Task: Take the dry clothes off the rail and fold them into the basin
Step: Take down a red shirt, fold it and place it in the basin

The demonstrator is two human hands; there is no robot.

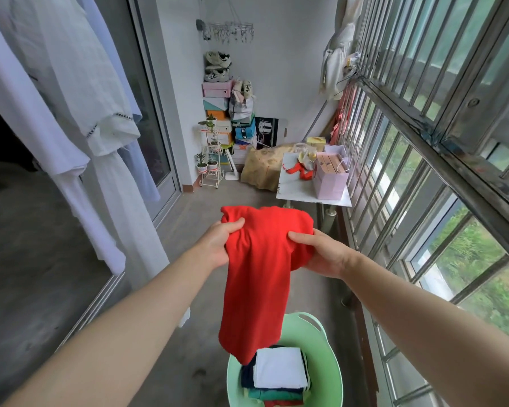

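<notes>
A red garment (pixel 259 277) hangs in front of me, held up at chest height by both hands. My left hand (pixel 219 242) grips its upper left edge, and my right hand (pixel 321 254) grips the bunched upper right part. Its lower end dangles down to the rim of a light green basin (pixel 329 345) on the floor. Inside the basin lies a stack of folded clothes (pixel 279 374), white on top, dark blue, green and red below. White garments (pixel 80 118) hang from above on the left; the rail itself is out of view.
A barred window (pixel 441 148) runs along the right side. A small white table (pixel 297 186) with a pink paper bag (pixel 331 177) stands ahead. Stacked shoe boxes (pixel 218 113) and a plant stand (pixel 210 160) fill the far corner. Grey floor (pixel 194 207) lies between.
</notes>
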